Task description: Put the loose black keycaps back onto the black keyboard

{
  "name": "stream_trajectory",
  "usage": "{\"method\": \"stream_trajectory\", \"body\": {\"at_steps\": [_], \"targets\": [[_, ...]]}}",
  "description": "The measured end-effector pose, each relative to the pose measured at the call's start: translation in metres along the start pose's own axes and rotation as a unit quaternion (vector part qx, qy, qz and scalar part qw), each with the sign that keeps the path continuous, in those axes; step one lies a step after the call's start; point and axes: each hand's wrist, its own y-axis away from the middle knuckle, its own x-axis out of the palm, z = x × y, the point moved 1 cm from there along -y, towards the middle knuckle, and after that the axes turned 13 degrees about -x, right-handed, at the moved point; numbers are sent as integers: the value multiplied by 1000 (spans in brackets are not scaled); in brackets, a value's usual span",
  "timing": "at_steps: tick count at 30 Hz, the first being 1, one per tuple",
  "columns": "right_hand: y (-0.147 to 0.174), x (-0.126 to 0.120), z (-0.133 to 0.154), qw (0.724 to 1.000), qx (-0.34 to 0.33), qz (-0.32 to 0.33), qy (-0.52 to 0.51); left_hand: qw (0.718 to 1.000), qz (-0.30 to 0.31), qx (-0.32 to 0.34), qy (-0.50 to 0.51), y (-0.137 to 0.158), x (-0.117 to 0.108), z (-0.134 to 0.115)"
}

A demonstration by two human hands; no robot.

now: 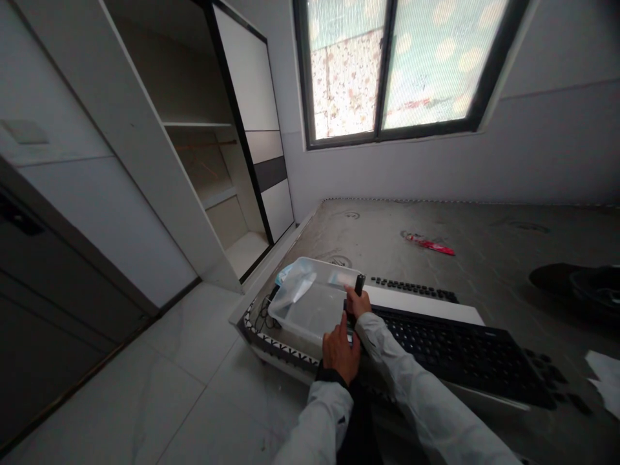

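A black keyboard (pixel 436 345) lies at a slant in front of me, on a white board-like piece (pixel 426 302). My right hand (pixel 357 303) is closed around a slim black handle (pixel 360 283) that stands upright above the fist, over the keyboard's left end. The lower end of that tool is hidden, so its kind cannot be made out. At the keyboard's near left corner, my left hand (pixel 340 352) has its index finger stretched forward and its other fingers curled at the edge. Loose black keycaps (pixel 416 289) lie in rows behind the board, with several more (pixel 547 368) off the keyboard's right end.
A clear plastic tub (pixel 314 309) with a plastic bag (pixel 296 284) stands left of my hands, near the mattress (pixel 368 226) edge. Dark cables (pixel 264 314) lie beside it. Farther back is a red packet (pixel 431 244); a dark object (pixel 581 284) and white paper (pixel 605 374) sit right.
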Motion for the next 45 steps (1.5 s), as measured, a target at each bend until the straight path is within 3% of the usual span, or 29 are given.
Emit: {"method": "stream_trajectory", "body": {"at_steps": [7, 9, 11, 13, 16, 18, 25, 29, 37, 42, 45], "targets": [[-6, -13, 23, 999, 12, 7, 43, 1000, -8, 0, 3, 0, 1, -1], [-7, -22, 32, 984, -15, 36, 171, 1000, -6, -3, 6, 0, 0, -2], [-5, -31, 40, 934, -53, 81, 343, 1000, -6, -4, 10, 0, 0, -2], [-1, -37, 44, 861, -72, 130, 486, 1000, -5, -4, 13, 0, 1, -2], [8, -41, 44, 785, -56, 188, 587, 1000, -14, -5, 18, -1, 6, 1], [14, -40, 42, 754, -51, 210, 620, 999, -30, -1, 21, -2, 9, 3], [23, -39, 47, 771, -101, 214, 592, 999, -45, 25, 13, -6, 12, 7], [30, -50, 55, 775, -120, 199, 588, 998, -45, 38, 21, -9, 15, 10], [58, -115, 77, 807, -160, 161, 545, 997, -51, 47, 26, -12, 19, 13], [87, -151, 91, 815, -185, 112, 537, 987, -143, 78, -6, -8, 7, 8], [107, -160, 92, 828, -190, 96, 519, 971, -183, 148, -30, 0, 0, 2]]}}
